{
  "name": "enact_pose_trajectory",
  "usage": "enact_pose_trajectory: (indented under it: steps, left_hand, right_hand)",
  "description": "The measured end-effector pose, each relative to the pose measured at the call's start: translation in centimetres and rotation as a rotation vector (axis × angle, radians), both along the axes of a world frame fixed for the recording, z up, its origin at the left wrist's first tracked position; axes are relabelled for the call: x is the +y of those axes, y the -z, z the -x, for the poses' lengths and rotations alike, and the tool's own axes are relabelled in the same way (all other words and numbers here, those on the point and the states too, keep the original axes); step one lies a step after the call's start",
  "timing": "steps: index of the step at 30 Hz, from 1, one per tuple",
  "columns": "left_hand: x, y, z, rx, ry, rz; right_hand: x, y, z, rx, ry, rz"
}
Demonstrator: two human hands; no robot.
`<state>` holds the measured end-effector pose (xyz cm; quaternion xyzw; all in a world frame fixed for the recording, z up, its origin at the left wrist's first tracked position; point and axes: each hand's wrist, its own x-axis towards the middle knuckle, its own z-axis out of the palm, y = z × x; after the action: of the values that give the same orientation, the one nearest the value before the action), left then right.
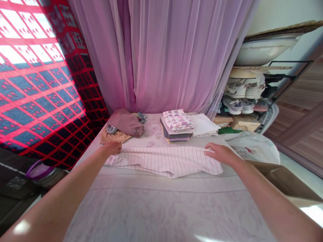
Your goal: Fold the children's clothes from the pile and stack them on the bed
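Observation:
A white garment with pink stripes point(166, 159) lies stretched sideways across the bed, its upper edge fairly straight and its lower edge uneven. My left hand point(114, 148) has its fingers closed on the garment's upper left end. At the opposite end, my right hand point(214, 152) pinches the upper right corner between thumb and fingers. Just beyond the garment stands a stack of folded clothes point(176, 127), topped by a heart-patterned piece. Folded white cloth point(204, 125) lies to the right of that stack. Near my left hand is a loose heap of mauve and tan clothes point(123, 122).
The bed point(171, 208) has a pale floral cover. Purple curtains point(176, 57) hang behind it, and a red-and-black patterned cloth point(50, 94) hangs at left. On the right are a shoe rack point(249, 97), a plastic bag point(254, 146) and an open cardboard box point(282, 178).

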<state>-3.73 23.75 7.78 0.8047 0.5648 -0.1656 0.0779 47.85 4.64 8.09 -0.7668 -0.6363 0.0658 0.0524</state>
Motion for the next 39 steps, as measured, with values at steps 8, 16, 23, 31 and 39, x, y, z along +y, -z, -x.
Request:
enact_pose_trajectory:
  steps: [8, 16, 23, 31, 39]
  left_hand:
    - [-0.4, -0.7, 2.5, -0.176, -0.056, 0.006]
    - [-3.2, 0.8, 5.7, -0.293, -0.246, -0.025]
    - [-3.2, 1.7, 6.1, -0.300, -0.460, 0.038]
    - [-2.0, 1.7, 6.0, -0.259, -0.563, 0.003]
    - [-3.7, 1.8, 4.5, -0.381, -0.559, -0.172]
  right_hand:
    - [-1.0, -1.4, -1.1, 0.054, 0.013, -0.055]
    - [-1.5, 3.0, -0.8, 0.710, 0.174, -0.048]
    - [-1.7, 5.1, -1.1, 1.043, 0.397, 0.011]
    - [-1.9, 4.8, 0.0, 1.172, 0.417, 0.018]
    - [-1.8, 4.0, 1.8, 0.717, 0.440, -0.186]
